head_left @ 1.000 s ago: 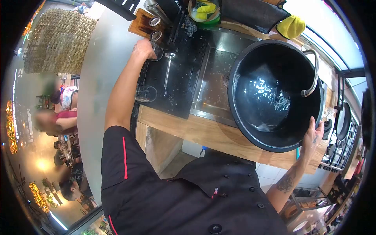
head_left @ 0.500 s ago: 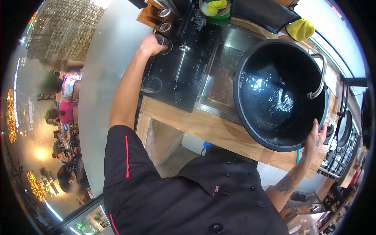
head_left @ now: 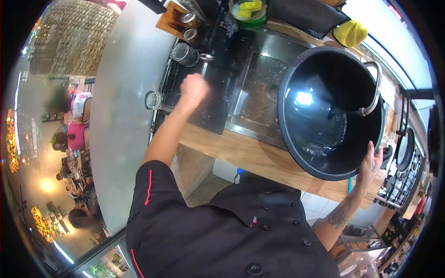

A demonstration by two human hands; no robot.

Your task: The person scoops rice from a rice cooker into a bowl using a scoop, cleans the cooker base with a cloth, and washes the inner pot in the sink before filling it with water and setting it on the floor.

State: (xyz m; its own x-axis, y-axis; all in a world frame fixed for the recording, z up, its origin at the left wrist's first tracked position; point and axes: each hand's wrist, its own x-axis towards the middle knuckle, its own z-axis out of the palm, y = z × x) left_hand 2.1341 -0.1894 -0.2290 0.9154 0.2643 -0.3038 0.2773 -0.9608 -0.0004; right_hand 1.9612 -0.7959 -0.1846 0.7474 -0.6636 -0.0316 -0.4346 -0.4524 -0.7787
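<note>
My left hand is over the black drain mat, its fingers curled closed and blurred; anything inside it is hidden. Just beyond it stand a glass and a metal utensil, whose lower part is partly unseen. Another clear glass is left of my wrist. My right hand grips the near right rim of a large black basin, which rests tilted over the sink's right part. Some water shows inside the basin, under a curved metal tap.
Jars stand by a wooden holder at the top. A green container and a yellow cloth are behind the sink. People sit far left, beyond the pale counter. A stove is at right.
My left hand has let go of the glass by the jars and moved toward me over the mat. My right hand stays on the basin rim.
</note>
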